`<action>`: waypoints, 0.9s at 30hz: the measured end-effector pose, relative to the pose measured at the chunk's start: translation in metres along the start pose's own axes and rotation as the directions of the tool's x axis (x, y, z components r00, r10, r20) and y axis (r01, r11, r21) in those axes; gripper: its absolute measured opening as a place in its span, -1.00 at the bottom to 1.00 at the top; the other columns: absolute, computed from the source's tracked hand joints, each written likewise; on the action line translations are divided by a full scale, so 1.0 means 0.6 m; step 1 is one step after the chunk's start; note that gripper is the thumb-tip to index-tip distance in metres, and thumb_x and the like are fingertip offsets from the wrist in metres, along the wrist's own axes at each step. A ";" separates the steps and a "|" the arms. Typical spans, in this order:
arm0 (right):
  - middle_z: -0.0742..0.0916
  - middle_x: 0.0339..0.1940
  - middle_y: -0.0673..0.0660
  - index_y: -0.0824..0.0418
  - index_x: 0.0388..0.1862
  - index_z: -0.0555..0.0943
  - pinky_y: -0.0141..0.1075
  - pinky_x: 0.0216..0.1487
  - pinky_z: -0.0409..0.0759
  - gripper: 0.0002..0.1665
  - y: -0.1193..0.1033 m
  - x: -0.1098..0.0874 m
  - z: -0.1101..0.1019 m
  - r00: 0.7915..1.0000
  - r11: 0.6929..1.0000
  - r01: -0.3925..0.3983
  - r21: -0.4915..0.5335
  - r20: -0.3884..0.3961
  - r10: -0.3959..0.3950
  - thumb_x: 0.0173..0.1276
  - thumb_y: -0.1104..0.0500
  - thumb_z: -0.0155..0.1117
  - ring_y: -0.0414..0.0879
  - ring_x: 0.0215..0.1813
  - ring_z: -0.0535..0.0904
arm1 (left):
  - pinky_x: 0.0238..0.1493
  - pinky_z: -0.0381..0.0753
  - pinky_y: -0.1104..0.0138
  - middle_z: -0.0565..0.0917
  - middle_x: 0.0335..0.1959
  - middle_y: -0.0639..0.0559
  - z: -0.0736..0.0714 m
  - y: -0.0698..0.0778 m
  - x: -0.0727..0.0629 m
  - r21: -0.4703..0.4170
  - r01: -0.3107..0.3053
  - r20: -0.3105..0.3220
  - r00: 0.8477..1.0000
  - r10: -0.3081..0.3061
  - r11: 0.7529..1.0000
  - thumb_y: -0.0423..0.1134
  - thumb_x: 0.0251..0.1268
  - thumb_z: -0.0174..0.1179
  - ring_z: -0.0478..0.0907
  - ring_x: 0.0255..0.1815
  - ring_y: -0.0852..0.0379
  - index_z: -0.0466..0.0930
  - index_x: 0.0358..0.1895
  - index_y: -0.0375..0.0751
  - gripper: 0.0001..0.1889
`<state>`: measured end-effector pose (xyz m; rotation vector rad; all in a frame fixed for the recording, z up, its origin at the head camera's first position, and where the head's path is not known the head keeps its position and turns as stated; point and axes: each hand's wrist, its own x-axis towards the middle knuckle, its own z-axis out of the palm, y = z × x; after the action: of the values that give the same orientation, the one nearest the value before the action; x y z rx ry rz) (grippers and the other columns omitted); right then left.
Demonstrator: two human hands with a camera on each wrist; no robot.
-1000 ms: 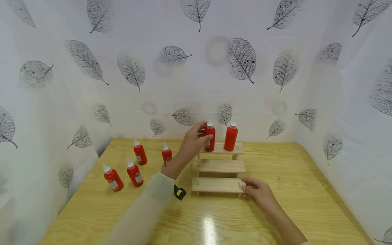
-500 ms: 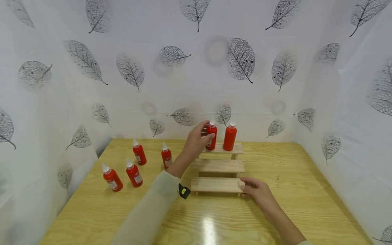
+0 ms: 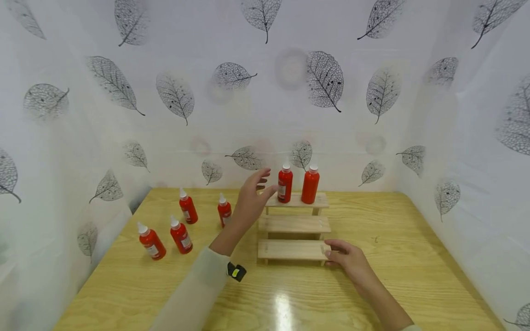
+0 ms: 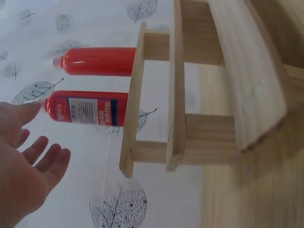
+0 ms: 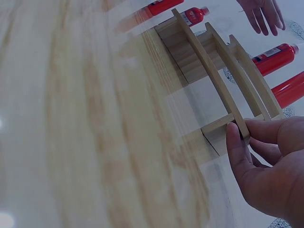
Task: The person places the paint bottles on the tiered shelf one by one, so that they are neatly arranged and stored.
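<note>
A three-tier wooden stand (image 3: pixel 294 249) is on the table, and two red bottles with white caps stand upright on its top tier. Just left of the nearer-left bottle (image 3: pixel 285 186), my left hand (image 3: pixel 249 201) has its fingers apart and holds nothing. The left wrist view shows that labelled bottle (image 4: pixel 88 109) with my thumb close to its cap; whether they touch I cannot tell. The other bottle (image 3: pixel 310 187) stands to its right. My right hand (image 3: pixel 351 261) pinches the right end of the lowest tier, as the right wrist view shows with thumb and fingers (image 5: pixel 240 147) around its edge.
Several red bottles with pointed white nozzles stand on the wooden table (image 3: pixel 393 239) at the left, among them one front-left bottle (image 3: pixel 152 244) and one near my left forearm (image 3: pixel 225 212). A white leaf-patterned curtain (image 3: pixel 248 115) encloses the back and sides.
My left hand first shifted the left bottle slightly right on the top tier, then let go and drew back to the left. My right hand has stayed on the lowest tier.
</note>
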<state>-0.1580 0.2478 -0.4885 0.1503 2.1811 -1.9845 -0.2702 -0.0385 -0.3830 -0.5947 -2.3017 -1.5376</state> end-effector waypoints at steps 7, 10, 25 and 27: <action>0.55 0.23 0.29 0.37 0.39 0.43 -0.26 0.06 0.71 -0.35 0.000 0.000 0.000 1.000 1.000 -0.001 0.006 0.009 0.001 0.39 0.18 0.36 0.02 0.04 0.61 | 0.30 0.53 0.02 0.56 0.28 -0.03 -0.044 -0.023 -0.052 0.045 0.002 -0.066 0.998 0.001 0.999 -0.16 0.41 0.28 0.47 0.27 -0.03 0.42 0.42 -0.06 -0.46; 0.55 0.23 0.28 0.37 0.39 0.44 -0.26 0.06 0.71 -0.35 0.000 0.001 0.001 1.000 1.000 -0.006 0.008 0.004 0.006 0.38 0.17 0.36 0.02 0.04 0.61 | 0.30 0.50 -0.01 0.57 0.26 -0.05 -0.065 -0.040 -0.074 0.076 0.011 -0.125 0.992 -0.002 0.997 -0.16 0.41 0.28 0.44 0.28 -0.04 0.44 0.40 -0.07 -0.48; 0.56 0.21 0.28 0.38 0.38 0.44 -0.25 0.04 0.72 -0.35 0.001 0.002 -0.001 1.000 1.000 0.001 0.005 -0.003 -0.001 0.38 0.18 0.36 0.01 0.04 0.62 | 0.31 0.44 -0.01 0.46 0.34 -0.10 -0.122 -0.108 -0.110 0.004 0.282 -0.266 0.925 -0.271 0.959 -0.14 0.44 0.24 0.39 0.30 -0.12 0.40 0.42 -0.09 -0.47; 0.57 0.21 0.29 0.39 0.37 0.44 -0.25 0.04 0.72 -0.35 0.002 0.001 -0.001 1.000 1.000 0.004 0.006 0.000 -0.004 0.38 0.18 0.37 0.01 0.04 0.62 | 0.32 0.44 -0.04 0.46 0.35 -0.12 -0.121 -0.115 -0.110 -0.001 0.314 -0.249 0.919 -0.304 0.949 -0.12 0.45 0.24 0.39 0.30 -0.14 0.39 0.43 -0.11 -0.46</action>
<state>-0.1586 0.2482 -0.4897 0.1471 2.1779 -1.9929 -0.2460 -0.1404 -0.4417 -0.0195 -2.3025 -1.5912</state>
